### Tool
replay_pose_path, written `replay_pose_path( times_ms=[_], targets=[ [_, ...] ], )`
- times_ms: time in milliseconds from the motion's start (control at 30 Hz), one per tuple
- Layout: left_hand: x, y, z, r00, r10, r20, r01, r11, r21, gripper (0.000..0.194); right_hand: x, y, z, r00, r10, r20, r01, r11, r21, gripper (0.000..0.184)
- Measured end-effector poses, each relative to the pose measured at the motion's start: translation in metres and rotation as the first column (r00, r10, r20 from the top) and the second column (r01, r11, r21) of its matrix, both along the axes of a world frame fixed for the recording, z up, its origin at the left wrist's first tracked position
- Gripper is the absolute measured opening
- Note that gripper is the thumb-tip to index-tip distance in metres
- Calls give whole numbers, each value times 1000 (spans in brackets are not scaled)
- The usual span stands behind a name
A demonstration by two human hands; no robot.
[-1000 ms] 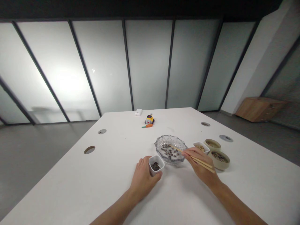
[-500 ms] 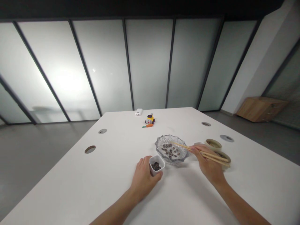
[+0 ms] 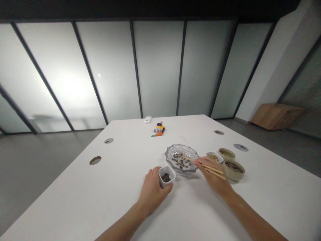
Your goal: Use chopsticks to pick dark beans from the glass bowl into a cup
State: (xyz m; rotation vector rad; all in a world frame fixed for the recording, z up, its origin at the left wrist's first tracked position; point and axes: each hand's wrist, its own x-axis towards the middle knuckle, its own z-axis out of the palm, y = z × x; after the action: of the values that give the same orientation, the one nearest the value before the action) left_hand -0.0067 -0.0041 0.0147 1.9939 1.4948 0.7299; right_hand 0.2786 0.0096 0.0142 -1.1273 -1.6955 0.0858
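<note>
My left hand [image 3: 154, 187] is closed around a small white square bowl [image 3: 170, 169] that holds a clump of dark brown beans or seeds [image 3: 166, 177]. Just beyond it stands a scalloped clear glass bowl [image 3: 170, 147], with several dark beans [image 3: 182, 163] scattered over its bottom. My right hand [image 3: 212, 172] grips a pair of wooden chopsticks [image 3: 213, 170] at the glass bowl's right rim. Their tips reach down among the beans; whether a bean is pinched between them I cannot tell.
Right of my right hand are a white dish [image 3: 220, 157] of pale pieces and two beige round bowls, the nearer bowl [image 3: 235, 176] holding dark striped seeds. Farther back lie a yellow toy vehicle [image 3: 159, 127], an orange carrot-shaped item [image 3: 157, 135] and a white box [image 3: 147, 119].
The chopsticks first drew back to the right and up, then returned left into the glass bowl. My left hand and the white bowl have stayed in place.
</note>
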Motion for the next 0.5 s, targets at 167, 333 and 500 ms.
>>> replay_pose_path(
  times_ms=[167,333,500],
  targets=[
    [-1,0,0,1000,-2,-2,2,1000,-7,37,2,1,-1,1000,-22,17,22,1000,19,38],
    [-1,0,-2,1000,0,0,0,1000,0,38,0,0,1,999,-37,7,37,999,28,39],
    [0,1,-4,1000,0,9,0,1000,14,38,2,0,0,997,-61,38,59,997,55,40]
  ],
)
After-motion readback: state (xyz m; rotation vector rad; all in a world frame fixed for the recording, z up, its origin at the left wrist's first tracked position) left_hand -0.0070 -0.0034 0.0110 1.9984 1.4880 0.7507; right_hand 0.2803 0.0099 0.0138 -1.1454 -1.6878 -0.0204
